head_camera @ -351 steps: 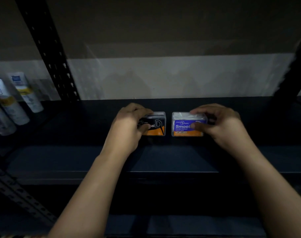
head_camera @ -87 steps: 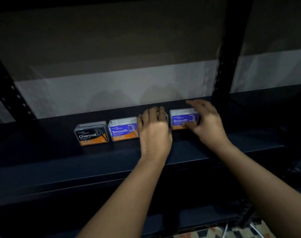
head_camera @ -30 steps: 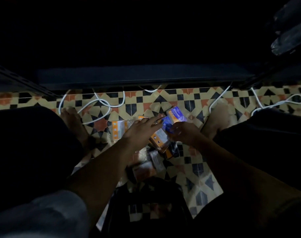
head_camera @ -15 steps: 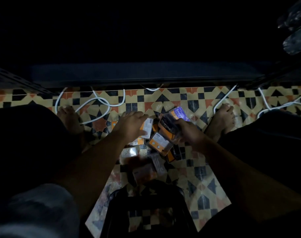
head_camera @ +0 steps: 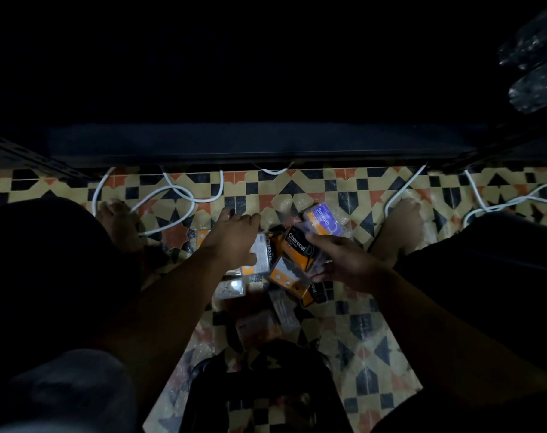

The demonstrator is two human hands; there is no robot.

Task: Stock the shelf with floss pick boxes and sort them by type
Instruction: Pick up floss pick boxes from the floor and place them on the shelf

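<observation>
We are crouching over a loose pile of floss pick boxes [head_camera: 284, 270] on the patterned tile floor [head_camera: 359, 326], sitting just below frame centre. Our right hand [head_camera: 344, 264] is clamping its fingers round a black-and-orange Charcoal box [head_camera: 298, 248], lifted at 12 o'clock of the pile. Our left hand [head_camera: 234, 235] is lying over a second box [head_camera: 264, 253] at 9 o'clock of the pile; whether the fingers are curling round it or only resting on it, we cannot tell in this light.

Risks, as we are judging them:
- Light is poor, so we are likely to mis-sort by colour alone; labels need reading before shelving.
- Boxes are overlapping and tilted; pulling one out may be dragging neighbours or scattering them.
- A white cable [head_camera: 172, 195] is looping on the floor at 10 o'clock, close to a bare foot [head_camera: 119, 223]; rising could be snagging it.
- The dark shelf edge [head_camera: 266, 145] is hanging at 12 o'clock, close overhead for standing up.

Writing we are reading: "Charcoal" in white on the held box; "Smooth" on a purple box [head_camera: 325, 218] at 1 o'clock, beyond the held one; "...coal" on a box at 5 o'clock. The brand mark is too small to read.
</observation>
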